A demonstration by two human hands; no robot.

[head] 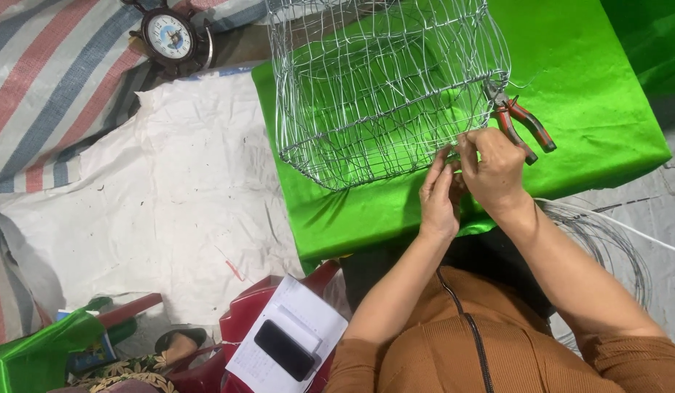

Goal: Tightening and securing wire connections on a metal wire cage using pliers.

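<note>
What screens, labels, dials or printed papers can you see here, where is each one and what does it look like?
Phone: bottom centre, flat black rectangle with a dark screen, lying on the paper.
Paper: bottom centre on a dark red chair, white sheet with faint printed lines.
Clock: top left on striped sheeting, round white dial in a dark ornate frame.

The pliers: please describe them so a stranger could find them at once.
Start at the bright green cloth covering the table. On it, right of the wire mesh cage and just above the right hand, lie the pliers. Only they have red and black handles.
</note>
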